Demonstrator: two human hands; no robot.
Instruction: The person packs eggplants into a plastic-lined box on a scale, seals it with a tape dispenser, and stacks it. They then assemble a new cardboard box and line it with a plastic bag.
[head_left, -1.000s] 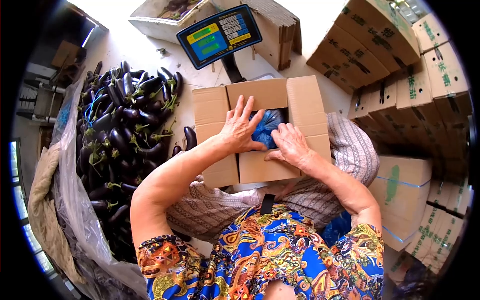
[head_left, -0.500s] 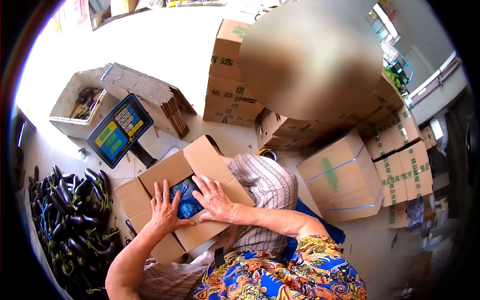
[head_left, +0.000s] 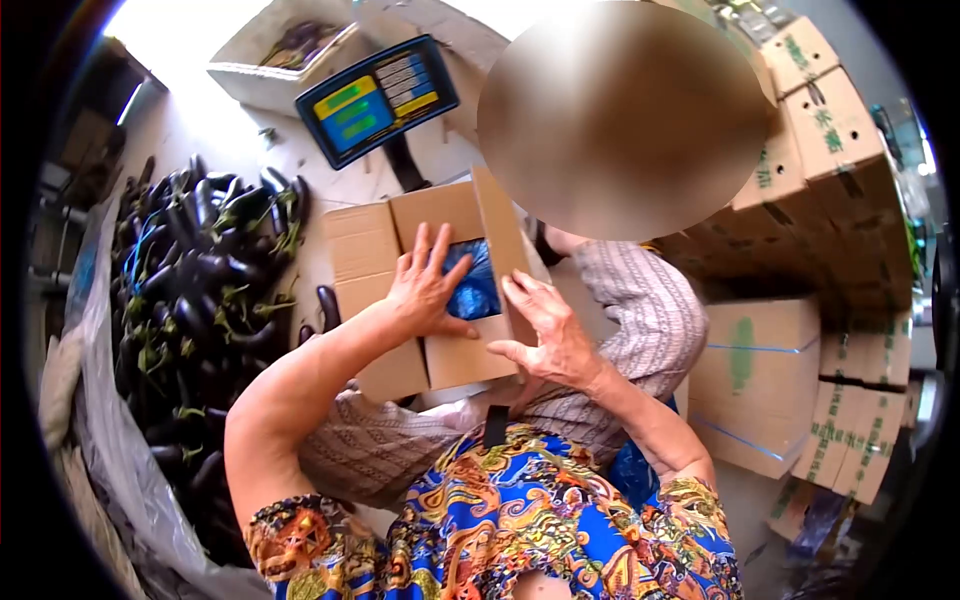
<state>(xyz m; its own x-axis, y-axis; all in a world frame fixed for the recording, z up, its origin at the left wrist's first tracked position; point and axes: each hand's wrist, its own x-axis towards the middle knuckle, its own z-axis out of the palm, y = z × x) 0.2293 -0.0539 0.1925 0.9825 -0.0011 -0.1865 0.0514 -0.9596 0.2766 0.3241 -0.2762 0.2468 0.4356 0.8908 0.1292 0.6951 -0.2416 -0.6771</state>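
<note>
A brown cardboard box [head_left: 372, 243] sits in front of me with its top flaps partly folded in. Blue plastic [head_left: 474, 283] shows through the gap between the flaps. My left hand [head_left: 425, 285] lies flat on the near-left flap, fingers spread, its fingertips at the edge of the gap. My right hand [head_left: 541, 325] presses on the right flap, which stands up at an angle. Neither hand holds anything loose.
A heap of dark purple eggplants [head_left: 195, 275] lies on plastic sheeting at the left. A blue scale display [head_left: 375, 97] stands behind the box. Stacked printed cartons [head_left: 840, 140] and a strapped carton [head_left: 765, 375] fill the right. A white crate [head_left: 280, 55] sits at the back.
The view has swung back left, so the eggplant heap fills the left side again. My right hand slid from the box's middle to its right flap; my left hand stays flat on the near-left flap.
</note>
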